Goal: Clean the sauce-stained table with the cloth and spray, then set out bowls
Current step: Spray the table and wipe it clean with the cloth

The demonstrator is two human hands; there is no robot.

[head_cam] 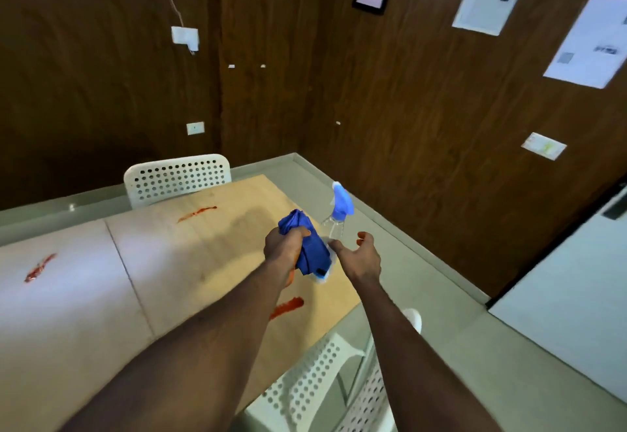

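In the head view, your left hand point(286, 241) has its fingers point(303, 232) clenched around the crumpled blue cloth point(310, 245), held just above the pale wooden tabletop point(203, 248) near the centre of the frame. Your right hand point(358, 255) sits at three o'clock of the cloth with its fingers spread wide and holding nothing, reaching toward the clear plastic spray bottle with the blue trigger head point(337, 214), which stands upright at about one o'clock of the cloth, close to the table's right edge. The risk from here is a knock: the bottle looks light and tall and stands beside that edge, so a fast, blurred reach could tip it off the side, and the hanging tail of the cloth could drag against it as well. Three smears of red sauce point(286, 307) are not yet wiped: one near your forearms at six o'clock, one at eleven o'clock point(196, 213) and one far out at nine o'clock point(39, 268); a forearm could brush the nearest one. White perforated plastic chairs point(176, 177) stand at the far and near sides. Dark wood-panelled walls point(101, 75) with papers and sockets close the room, above a grey floor point(424, 262). No bowls show.
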